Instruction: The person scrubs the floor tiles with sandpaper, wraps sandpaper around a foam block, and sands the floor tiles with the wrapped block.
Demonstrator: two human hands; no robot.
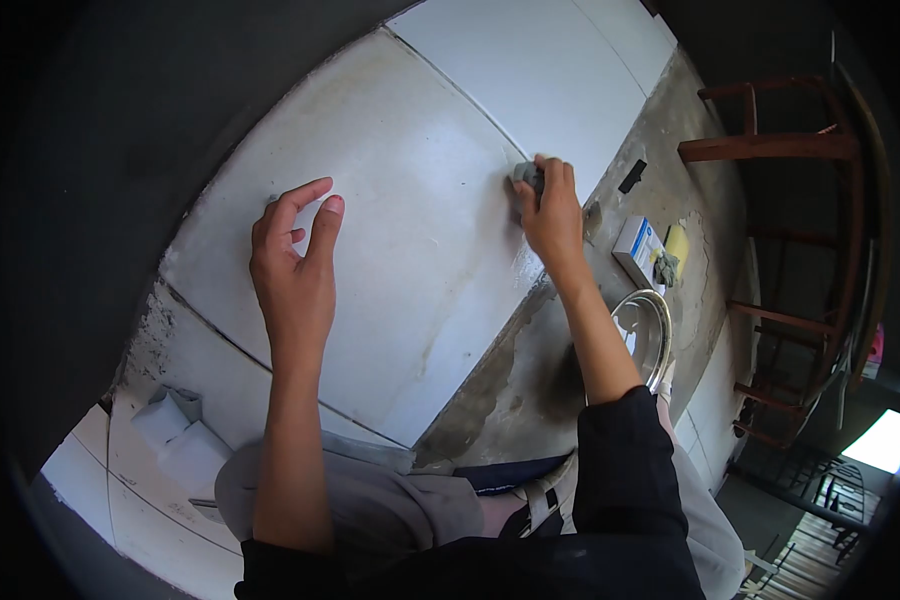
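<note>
My right hand [555,215] is closed round a dark grey lump [528,178], which it presses near the right edge of a large white floor tile [400,220]. Whether the lump is putty, a rag or a sponge I cannot tell. Over the left part of the same tile, my left hand [295,235] is held with thumb and forefinger apart and the other fingers curled. Nothing shows between its fingers. A small greenish bit peeks out beside its knuckles. Dark joints run along the tile's top and bottom edges, and its surface has brownish smears.
To the right lie a white-and-blue box [636,248], a yellow sponge [677,245], a crumpled grey-green lump [666,268] and a black strip [631,177] on bare cement. A metal basin [653,325] stands by my right forearm. Wooden furniture [770,148] is farther right; white blocks [192,450] sit lower left.
</note>
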